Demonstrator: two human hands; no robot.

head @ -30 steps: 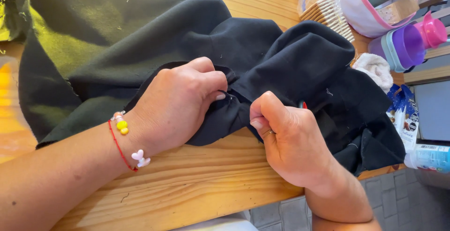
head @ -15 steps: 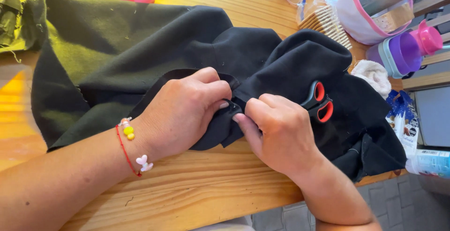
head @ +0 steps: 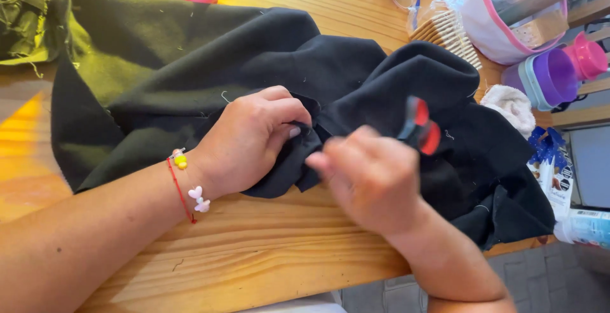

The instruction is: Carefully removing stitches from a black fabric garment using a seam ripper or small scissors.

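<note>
The left hand (head: 251,138) pinches a fold of the black fabric (head: 210,78) spread across the wooden counter (head: 254,256). The right hand (head: 372,179), blurred, seems to grasp small red-handled scissors (head: 419,125) just beside that fold, over the cloth.

The near edge of the tabletop (head: 267,268) is bare wood, so a hand could pass there. The black cloth (head: 254,65) covers the middle. The far right corner is crowded by a purple cup (head: 553,74), a wooden comb (head: 448,33) and a white pouch (head: 489,27).
</note>
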